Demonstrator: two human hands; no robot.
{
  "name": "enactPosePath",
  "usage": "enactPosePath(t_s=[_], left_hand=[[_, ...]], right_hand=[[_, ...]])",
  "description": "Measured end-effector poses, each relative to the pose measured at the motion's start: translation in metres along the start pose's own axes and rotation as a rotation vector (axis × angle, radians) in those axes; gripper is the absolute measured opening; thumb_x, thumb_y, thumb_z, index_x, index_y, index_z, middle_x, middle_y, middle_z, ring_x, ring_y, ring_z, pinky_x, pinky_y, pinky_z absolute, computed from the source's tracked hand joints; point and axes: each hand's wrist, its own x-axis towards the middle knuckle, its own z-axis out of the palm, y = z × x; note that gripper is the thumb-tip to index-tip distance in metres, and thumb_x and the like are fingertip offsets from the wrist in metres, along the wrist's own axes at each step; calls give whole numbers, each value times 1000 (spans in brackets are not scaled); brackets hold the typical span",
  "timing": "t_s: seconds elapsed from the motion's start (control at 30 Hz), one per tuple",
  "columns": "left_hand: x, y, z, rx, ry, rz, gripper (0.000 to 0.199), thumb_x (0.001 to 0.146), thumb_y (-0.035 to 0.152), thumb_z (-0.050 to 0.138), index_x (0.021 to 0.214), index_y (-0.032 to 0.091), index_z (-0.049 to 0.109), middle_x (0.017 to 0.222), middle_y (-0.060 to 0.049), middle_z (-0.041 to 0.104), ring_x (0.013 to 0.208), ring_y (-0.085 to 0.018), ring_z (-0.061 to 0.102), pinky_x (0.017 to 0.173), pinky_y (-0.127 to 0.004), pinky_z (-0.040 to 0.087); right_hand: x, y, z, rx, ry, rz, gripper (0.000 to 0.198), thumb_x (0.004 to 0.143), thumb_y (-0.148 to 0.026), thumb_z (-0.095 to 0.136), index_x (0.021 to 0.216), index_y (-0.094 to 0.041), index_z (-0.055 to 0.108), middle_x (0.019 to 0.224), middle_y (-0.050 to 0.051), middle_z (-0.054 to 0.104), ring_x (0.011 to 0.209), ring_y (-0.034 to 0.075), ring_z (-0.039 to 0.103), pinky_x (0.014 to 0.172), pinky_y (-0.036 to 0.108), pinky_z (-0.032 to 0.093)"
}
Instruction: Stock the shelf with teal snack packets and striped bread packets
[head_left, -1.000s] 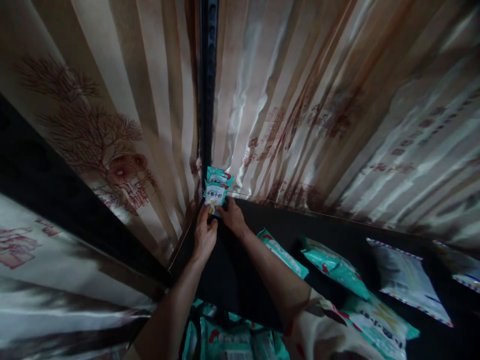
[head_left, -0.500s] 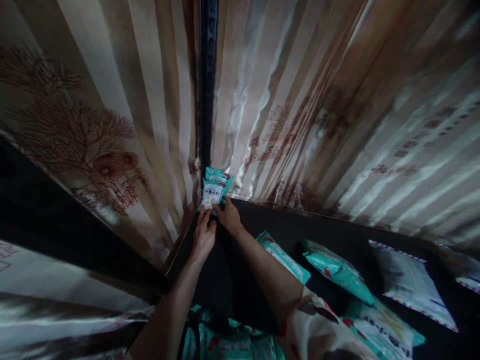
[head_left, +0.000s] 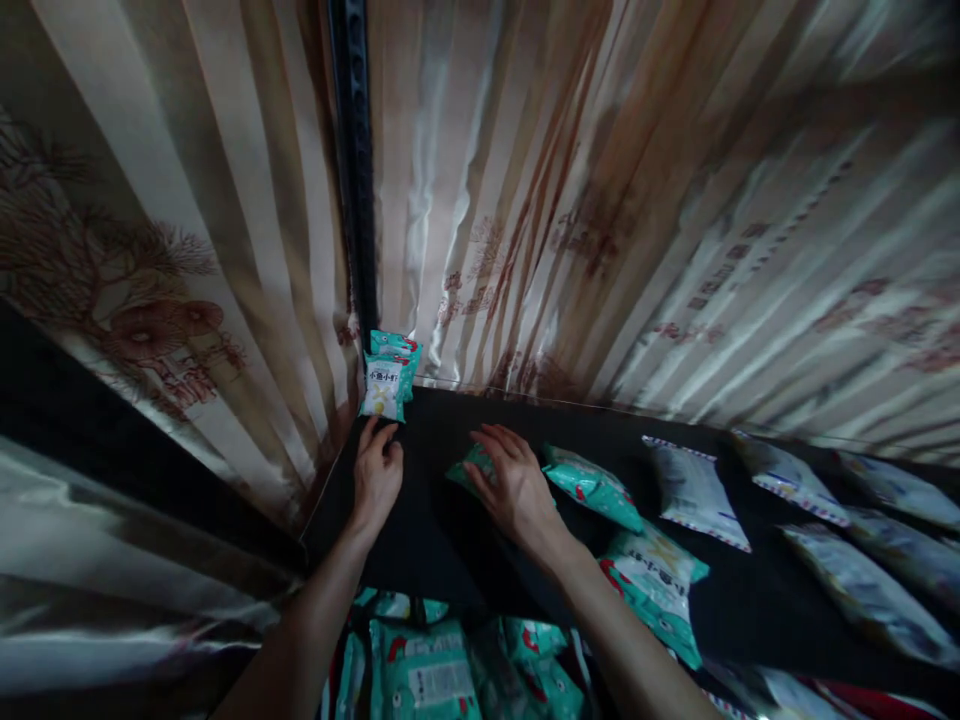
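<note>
Two teal-and-white snack packets (head_left: 385,385) stand upright, one before the other, in the corner of the black shelf. My left hand (head_left: 376,470) is just in front of them, its fingers apart with nothing in them, the fingertips at the front packet's lower edge. To the right, my right hand (head_left: 514,485) covers a teal snack packet (head_left: 466,474) lying on the shelf, thumb and fingers closed around it. Much of that packet is hidden beneath the palm. Just beyond my right hand lies another teal packet (head_left: 592,485).
Several teal packets (head_left: 427,670) fill the space below the shelf's front edge. On the black shelf (head_left: 757,590), a teal-and-white packet (head_left: 652,580) and pale packets with striped edges (head_left: 694,490) lie to the right. Patterned curtains (head_left: 465,200) and a dark post (head_left: 352,180) bound the corner.
My right hand has left the corner packets and moved right and back onto the lying packet. The left hand has drawn slightly back from the standing packets. The view has shifted right.
</note>
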Motion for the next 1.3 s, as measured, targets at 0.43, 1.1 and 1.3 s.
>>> enactPosePath(t_s=[0.43, 1.1, 1.3], left_hand=[[-43, 16, 7, -155, -311, -124, 25, 81, 15, 46, 98, 16, 64, 104, -8, 62, 71, -11, 66, 54, -19, 53], [-27, 14, -23, -100, -74, -35, 53, 81, 32, 57, 131, 20, 46, 117, -9, 63, 103, -20, 61, 91, -35, 49], [-18, 8, -27, -58, 46, -28, 48, 83, 32, 55, 128, 19, 47, 119, -10, 62, 107, -21, 59, 94, -37, 46]], right_hand=[[-51, -6, 3, -38, -203, 190, 61, 74, -8, 47, 133, -24, 44, 140, 10, 44, 123, 30, 44, 94, 46, 43], [-3, -53, 48, 1168, -82, 544, 52, 70, -39, 63, 117, -19, 51, 112, 9, 66, 102, 23, 63, 90, 36, 49], [19, -59, 73, 1098, -65, 426, 47, 69, -35, 67, 112, -19, 57, 111, 7, 67, 102, 22, 63, 93, 38, 47]])
